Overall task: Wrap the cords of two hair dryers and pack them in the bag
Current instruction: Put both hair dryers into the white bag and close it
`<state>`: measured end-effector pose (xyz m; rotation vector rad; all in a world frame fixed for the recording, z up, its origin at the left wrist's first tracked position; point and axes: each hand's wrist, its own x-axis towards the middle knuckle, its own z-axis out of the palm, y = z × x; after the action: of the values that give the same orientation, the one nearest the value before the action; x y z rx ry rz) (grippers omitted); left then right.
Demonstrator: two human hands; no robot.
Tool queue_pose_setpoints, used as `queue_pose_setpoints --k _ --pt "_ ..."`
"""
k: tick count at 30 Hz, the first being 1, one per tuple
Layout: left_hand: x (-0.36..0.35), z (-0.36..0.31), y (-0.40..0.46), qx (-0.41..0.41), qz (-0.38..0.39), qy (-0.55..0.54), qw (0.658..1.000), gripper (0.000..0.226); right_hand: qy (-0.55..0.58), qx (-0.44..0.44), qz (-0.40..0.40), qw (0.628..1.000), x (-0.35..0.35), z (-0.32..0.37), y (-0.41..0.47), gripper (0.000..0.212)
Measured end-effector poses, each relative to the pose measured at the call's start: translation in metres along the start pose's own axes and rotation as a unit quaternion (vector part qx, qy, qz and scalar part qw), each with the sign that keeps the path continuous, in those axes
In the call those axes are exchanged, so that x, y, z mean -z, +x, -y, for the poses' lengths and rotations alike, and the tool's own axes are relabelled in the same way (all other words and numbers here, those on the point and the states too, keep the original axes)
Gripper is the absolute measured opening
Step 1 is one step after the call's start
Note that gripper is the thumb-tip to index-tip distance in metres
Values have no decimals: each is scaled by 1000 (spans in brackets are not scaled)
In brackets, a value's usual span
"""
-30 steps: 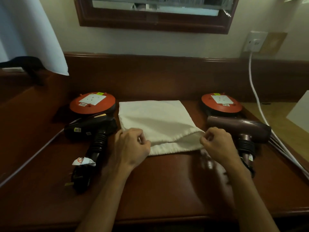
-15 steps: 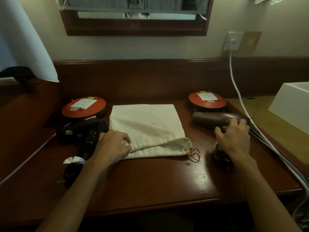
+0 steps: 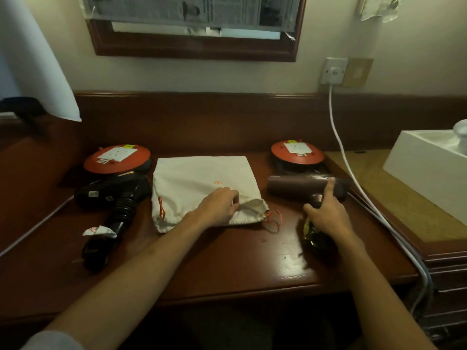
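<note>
Evidently the left hand [image 3: 222, 205] pinches the bag [image 3: 202, 183] mouth open on the counter [image 3: 227, 258], while the right hand [image 3: 326, 215], grip loosely closing around the brown dryer [image 3: 300, 184] handle, readies it for packing.

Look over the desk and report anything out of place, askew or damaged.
Nothing looks damaged or spilled. The white cloth bag lies slightly skewed, its mouth rumpled under the left hand, with the orange drawstring trailing loose on the desk. A white tag sticks out crumpled from the black hair dryer.
</note>
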<state>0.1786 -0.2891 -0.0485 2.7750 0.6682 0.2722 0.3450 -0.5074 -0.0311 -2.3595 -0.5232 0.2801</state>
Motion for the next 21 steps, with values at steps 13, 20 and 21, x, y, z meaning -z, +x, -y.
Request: queue_pose_setpoints --k 13,20,21 --pt "64 -4 29 -20 31 -119 992 10 134 232 81 960 17 -21 -80 103" --pt "92 -22 25 -65 18 -88 994 9 69 315 115 940 -22 24 -93 94" --pt "93 -23 21 -72 4 -88 994 8 69 317 111 939 -26 29 -90 94"
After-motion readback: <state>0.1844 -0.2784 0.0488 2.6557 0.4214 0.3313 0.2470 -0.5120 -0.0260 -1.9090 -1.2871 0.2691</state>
